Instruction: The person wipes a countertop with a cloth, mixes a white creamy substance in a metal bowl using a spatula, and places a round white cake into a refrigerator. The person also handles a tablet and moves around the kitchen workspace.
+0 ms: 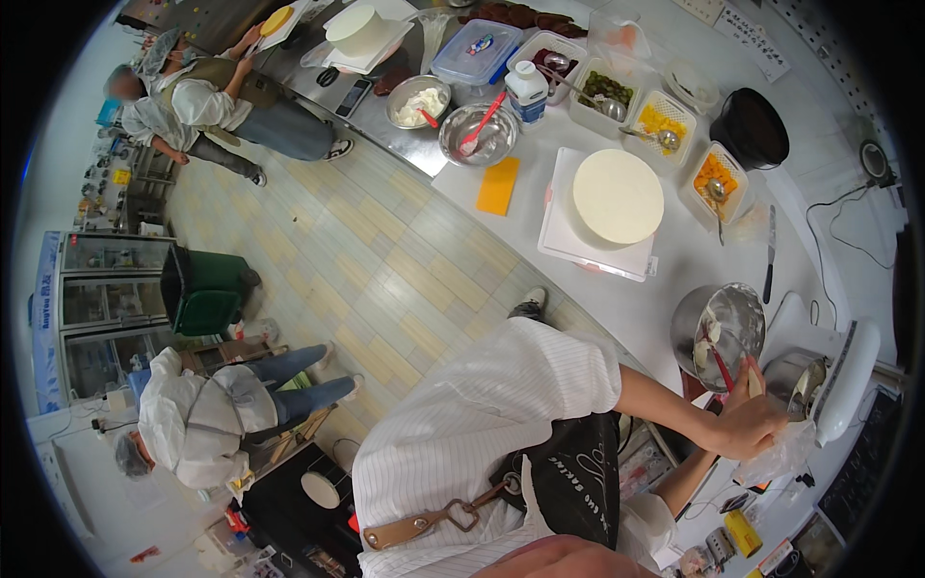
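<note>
My left hand [755, 432] is closed on a crumpled clear plastic bag [784, 455]. My right forearm passes beneath the left one, and my right hand [742, 383], partly hidden, grips the handle of a red spatula [721, 367]. The spatula's cream-covered head is inside a tilted metal bowl [751, 314] smeared with white cream. Beside the hands, a white stand mixer [849, 383] has a metal bowl [784, 372] under its head. Farther up the counter, a round cake coated in pale cream [618, 196] rests on a white board [560, 231].
Fruit containers [654, 130], a black round pan [750, 130], a milk bottle [527, 97] and cream bowls [477, 137] line the counter. A long spatula knife [770, 253] lies near the wall. Three other people [217, 97] are across the room, near a green bin [209, 285].
</note>
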### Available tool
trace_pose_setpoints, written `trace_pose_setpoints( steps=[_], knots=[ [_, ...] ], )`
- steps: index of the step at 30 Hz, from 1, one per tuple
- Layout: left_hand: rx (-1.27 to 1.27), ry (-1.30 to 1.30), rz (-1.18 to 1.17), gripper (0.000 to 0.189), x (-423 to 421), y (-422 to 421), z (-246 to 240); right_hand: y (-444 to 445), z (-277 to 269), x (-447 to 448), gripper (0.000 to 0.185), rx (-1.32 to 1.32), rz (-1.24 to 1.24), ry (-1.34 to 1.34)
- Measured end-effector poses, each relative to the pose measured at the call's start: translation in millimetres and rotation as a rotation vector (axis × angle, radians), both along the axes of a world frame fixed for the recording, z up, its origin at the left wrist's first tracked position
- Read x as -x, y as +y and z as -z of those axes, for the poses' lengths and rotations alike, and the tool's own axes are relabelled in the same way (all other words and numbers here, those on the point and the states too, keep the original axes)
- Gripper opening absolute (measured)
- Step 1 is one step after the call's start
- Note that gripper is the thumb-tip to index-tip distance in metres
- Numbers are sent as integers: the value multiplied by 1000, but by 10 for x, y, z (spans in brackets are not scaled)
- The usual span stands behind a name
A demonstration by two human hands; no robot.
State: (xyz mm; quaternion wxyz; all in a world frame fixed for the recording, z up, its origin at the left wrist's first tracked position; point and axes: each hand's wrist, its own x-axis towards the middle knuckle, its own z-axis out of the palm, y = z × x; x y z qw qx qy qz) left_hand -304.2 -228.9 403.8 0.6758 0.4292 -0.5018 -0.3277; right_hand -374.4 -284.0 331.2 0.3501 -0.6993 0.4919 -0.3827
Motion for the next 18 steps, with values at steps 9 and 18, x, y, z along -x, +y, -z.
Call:
trace_pose_setpoints(
  steps=[9,18],
  knots=[
    [92,34,-14,13,24,57,44,69,-37,46,22,14,7,4],
    [89,46,2,11,5,110,36,129,-56,40,18,31,11,33]
  ],
)
